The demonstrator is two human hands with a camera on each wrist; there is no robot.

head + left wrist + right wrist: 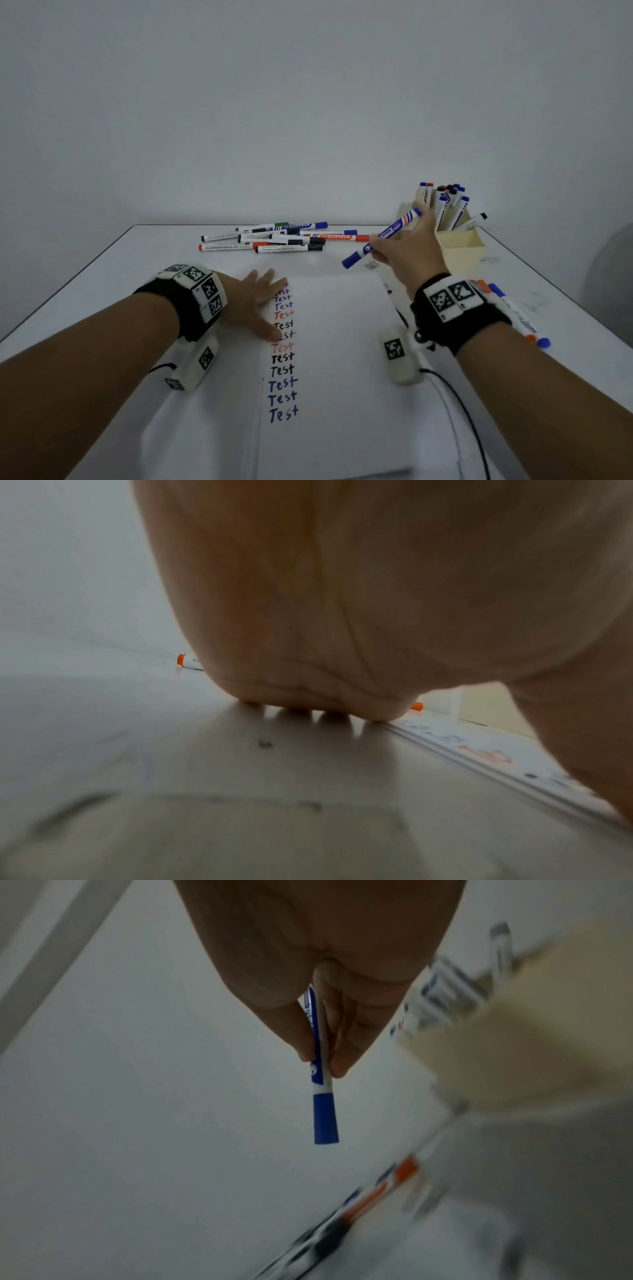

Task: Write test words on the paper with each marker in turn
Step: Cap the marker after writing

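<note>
White table (102,281); left hand (253,301) lay flat, fingers spread on paper (342,342); right hand (407,253) pinched capped blue marker (380,240). Risk: one-handed uncapping might drop it.

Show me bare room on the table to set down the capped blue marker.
Free: the white tabletop left of the flat left hand, and the strip between the paper sheet and the loose marker pile. Crowded: around the cream marker holder, beside the right hand holding the blue marker.
</note>
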